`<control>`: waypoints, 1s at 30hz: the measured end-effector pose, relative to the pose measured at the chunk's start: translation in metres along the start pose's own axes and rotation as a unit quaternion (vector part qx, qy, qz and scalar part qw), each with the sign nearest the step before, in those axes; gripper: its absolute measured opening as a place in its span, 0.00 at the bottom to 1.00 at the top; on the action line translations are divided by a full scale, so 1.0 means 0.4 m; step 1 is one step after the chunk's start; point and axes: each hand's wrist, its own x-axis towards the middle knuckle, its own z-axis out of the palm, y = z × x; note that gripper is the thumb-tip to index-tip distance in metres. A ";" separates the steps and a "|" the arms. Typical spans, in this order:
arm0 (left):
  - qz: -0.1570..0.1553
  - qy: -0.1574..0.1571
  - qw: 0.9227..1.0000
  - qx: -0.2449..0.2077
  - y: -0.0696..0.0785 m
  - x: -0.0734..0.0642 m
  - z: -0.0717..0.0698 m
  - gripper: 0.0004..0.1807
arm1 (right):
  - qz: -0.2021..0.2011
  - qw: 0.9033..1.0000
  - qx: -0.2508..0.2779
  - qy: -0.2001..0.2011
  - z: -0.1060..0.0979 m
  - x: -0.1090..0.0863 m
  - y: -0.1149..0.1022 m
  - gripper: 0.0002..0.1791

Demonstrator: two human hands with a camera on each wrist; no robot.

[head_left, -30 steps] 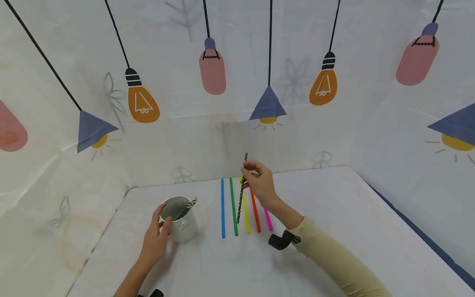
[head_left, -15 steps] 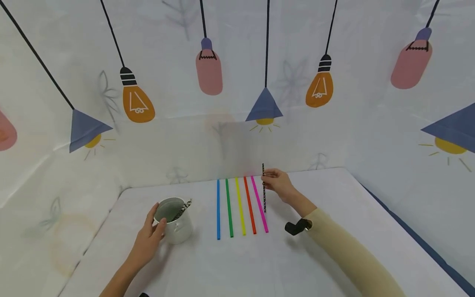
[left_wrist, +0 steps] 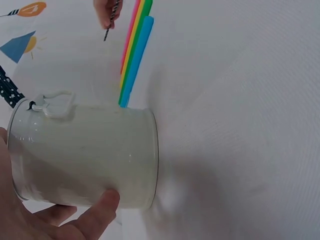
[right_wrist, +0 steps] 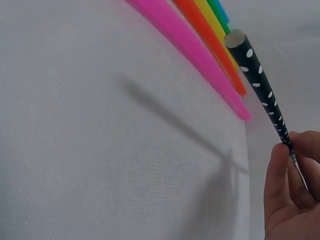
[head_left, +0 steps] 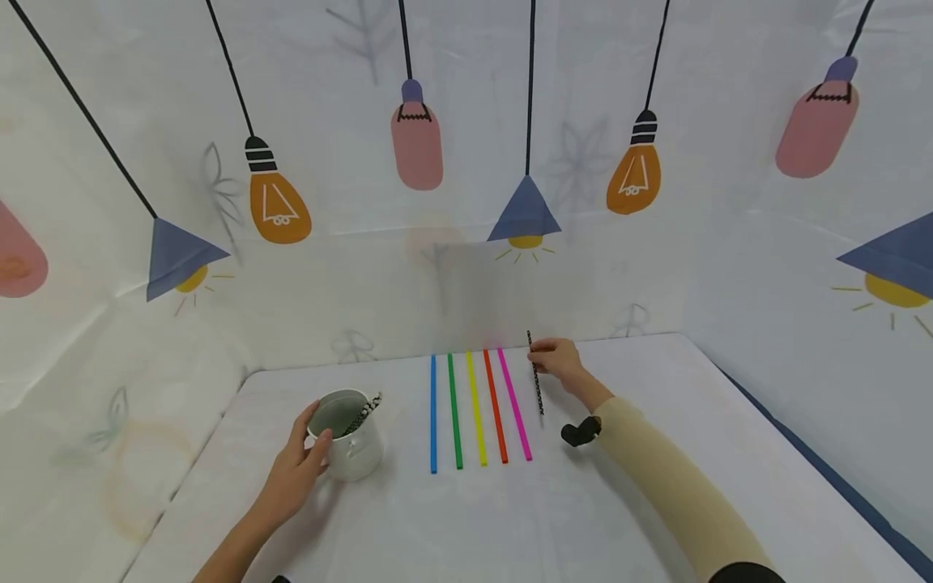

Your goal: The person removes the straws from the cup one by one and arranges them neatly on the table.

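My right hand (head_left: pixel 567 366) pinches a black paper straw with white spots (head_left: pixel 538 392) near its upper part. It is tilted above the table, right of the pink straw (head_left: pixel 515 406). In the right wrist view the spotted straw's open end (right_wrist: pixel 236 40) points toward the camera, and its shadow falls on the table. My left hand (head_left: pixel 291 478) holds a small white pail (head_left: pixel 357 455) by its rim and side. Inside leans something with the same black and white pattern (head_left: pixel 364 413), its lower end hidden. The left wrist view shows a small lug (left_wrist: pixel 55 104) on the pail's wall.
Blue (head_left: pixel 433 417), green (head_left: pixel 455 413), yellow (head_left: pixel 477 409) and red (head_left: pixel 496 409) straws lie in a row left of the pink one on the white table (head_left: pixel 466 526). Behind stands a white sheet (head_left: pixel 328 291) printed with hanging lamps.
My right hand has carried the spotted straw rightward from over the colored straws, past the pink one, and lowered it. My left hand stays on the pail.
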 end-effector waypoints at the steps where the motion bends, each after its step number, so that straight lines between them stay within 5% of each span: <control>1: -0.003 0.000 1.000 0.003 0.001 0.001 -0.001 0.33 | -0.003 1.000 -0.012 0.002 0.002 0.004 0.004 0.19; 8: -0.020 -0.007 1.000 0.002 0.004 -0.003 -0.010 0.35 | -0.027 0.995 -0.094 0.000 0.024 0.024 0.034 0.18; 18: -0.030 -0.009 0.999 -0.019 0.006 -0.004 -0.012 0.36 | -0.062 0.989 -0.136 0.004 0.055 0.022 0.034 0.14; 30: -0.030 -0.008 0.999 -0.030 0.007 -0.003 -0.006 0.35 | -0.046 0.986 -0.160 0.020 0.077 0.023 0.056 0.15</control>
